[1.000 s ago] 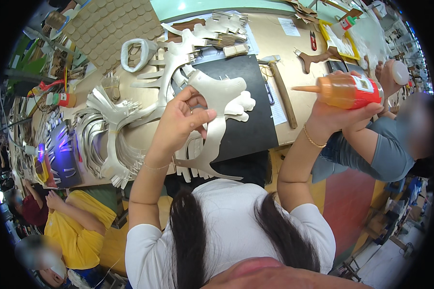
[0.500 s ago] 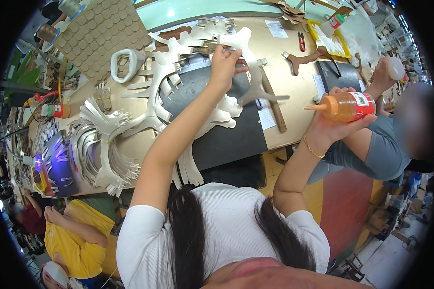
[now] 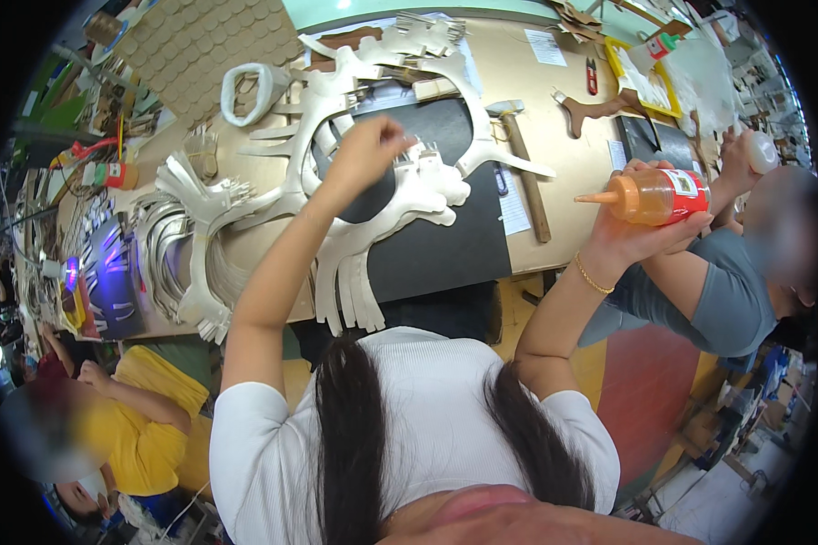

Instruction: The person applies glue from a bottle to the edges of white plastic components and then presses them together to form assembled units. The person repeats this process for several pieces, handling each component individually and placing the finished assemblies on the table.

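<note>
My right hand [image 3: 634,238] is wrapped round a squeeze bottle [image 3: 656,199] with an orange nozzle, amber contents and a red label. The bottle lies sideways, its tip pointing left. Over the black board [image 3: 427,254], my left hand [image 3: 365,154] has loosely bent fingers, somewhat blurred, and nothing shows between them. Close to its fingertips lies a stack of white curved strap pieces [image 3: 420,186] with slit ends. A single white forked piece [image 3: 482,150] rests beyond it, to the right, one end near a small bundle [image 3: 434,88].
A hammer [image 3: 525,173] lies right of the board. Farther right are red snips [image 3: 592,76], a brown strap piece [image 3: 591,111] and a yellow tray [image 3: 620,56]. Bundled white straps [image 3: 204,250] cover the left side. At the right, a co-worker [image 3: 718,282] holds a white-capped container [image 3: 762,153].
My left hand has let go of the white forked piece, which now lies on the table, and has moved left and nearer to me. The bottle stays in my right hand.
</note>
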Tool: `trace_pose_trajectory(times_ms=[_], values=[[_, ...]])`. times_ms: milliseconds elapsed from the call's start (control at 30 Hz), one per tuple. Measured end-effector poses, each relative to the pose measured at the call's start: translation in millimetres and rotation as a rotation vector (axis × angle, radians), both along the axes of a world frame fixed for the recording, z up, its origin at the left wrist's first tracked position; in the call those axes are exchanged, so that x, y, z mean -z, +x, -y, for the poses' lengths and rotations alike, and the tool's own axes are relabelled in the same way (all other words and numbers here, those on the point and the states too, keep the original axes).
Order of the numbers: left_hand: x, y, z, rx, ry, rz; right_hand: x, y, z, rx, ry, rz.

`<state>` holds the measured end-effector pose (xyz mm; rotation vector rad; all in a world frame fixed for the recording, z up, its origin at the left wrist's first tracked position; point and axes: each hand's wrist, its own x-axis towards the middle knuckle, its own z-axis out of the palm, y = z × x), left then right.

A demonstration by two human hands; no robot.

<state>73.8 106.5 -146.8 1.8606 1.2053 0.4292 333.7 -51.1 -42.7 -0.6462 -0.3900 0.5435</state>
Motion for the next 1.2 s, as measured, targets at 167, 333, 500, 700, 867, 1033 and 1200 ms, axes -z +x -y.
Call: trace_pose_trajectory(times_ms=[167, 333, 500, 700, 867, 1033, 1200], values=[[11.4, -34.1, 81.7, 0.054, 0.377, -0.218, 6.6, -26.5, -20.6, 0.024, -0.047, -0.049], [3.0, -40.5, 95.3, -0.012, 0.406, -0.207, 11.6, -52.0, -23.0, -0.092, -0.123, -0.003], [-31.0, -56.5, 85.2, -0.071, -0.224, 0.167, 32.5, -79.4, -24.9, -0.026, -0.246, 0.300], [-78.8, -72.4, 94.6, -0.118, -0.561, 0.572, 34.6, -93.4, -20.3, -0.048, -0.184, 0.484], [-91.8, -73.9, 100.9, -0.115, -0.579, 0.645, 29.9, -98.4, -20.1, -0.043, -0.179, 0.554], [-91.5, -75.4, 103.8, -0.112, -0.581, 0.686, 29.8, -101.5, -19.3, -0.012, -0.185, 0.580], [-92.6, -74.5, 104.5, -0.108, -0.619, 0.702, 28.6, -109.1, -18.2, 0.010, -0.201, 0.590]])
